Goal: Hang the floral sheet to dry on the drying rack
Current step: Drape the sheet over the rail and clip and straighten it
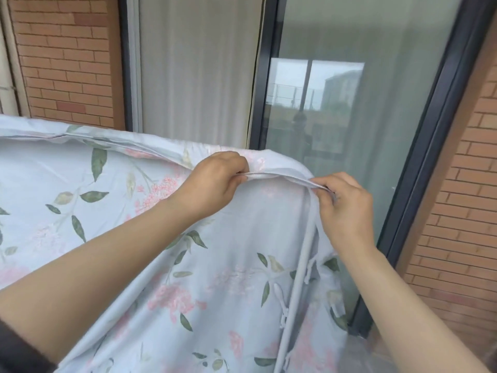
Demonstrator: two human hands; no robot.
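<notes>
A pale blue floral sheet [80, 189] with pink blossoms and green leaves lies draped over the drying rack, covering nearly all of it. One grey rack tube [301, 267] shows through at the right, running down from the sheet's top corner. My left hand [212, 184] pinches the sheet's hem at the top edge. My right hand [344, 208] pinches the same hem at the right corner, a short span away. The hem is stretched taut between both hands.
A dark-framed sliding glass door [336, 103] with a white curtain [196, 65] behind it stands directly beyond the rack. Brick wall [64, 57] flanks it on the left, and more brick [457, 238] on the right.
</notes>
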